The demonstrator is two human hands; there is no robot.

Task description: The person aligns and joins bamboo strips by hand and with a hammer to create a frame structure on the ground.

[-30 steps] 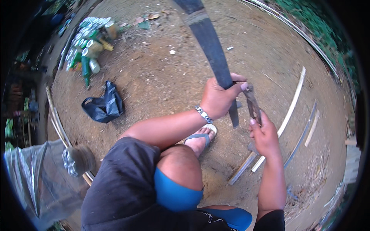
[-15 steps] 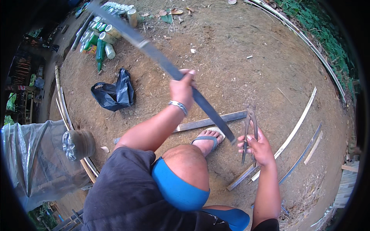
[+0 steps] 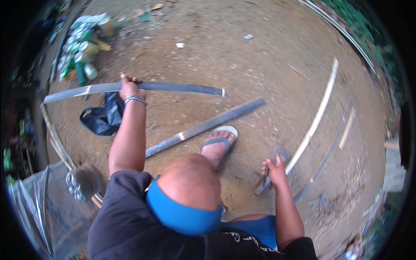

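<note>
My left hand (image 3: 131,88) is closed around a long dark bamboo strip (image 3: 182,87), held nearly level across the upper left above the ground. A pale ring marks the strip left of my grip. My right hand (image 3: 276,173), low on the right, is wrapped around metal pincers (image 3: 276,150); motion blurs them, and their handles are mostly hidden by my fingers. Another dark bamboo strip (image 3: 221,119) lies slanting on the ground beyond my sandalled foot (image 3: 216,147).
A black plastic bag (image 3: 100,120) lies beneath the left forearm's far side. Several bottles (image 3: 86,47) are heaped at the upper left. Pale bamboo strips (image 3: 315,119) rest on the dirt at right. A large plastic bottle (image 3: 85,182) stands at lower left.
My left hand has swung left, turning the bamboo strip from a steep slant to nearly level. My right hand has moved slightly left and down with the pincers. The view has shifted.
</note>
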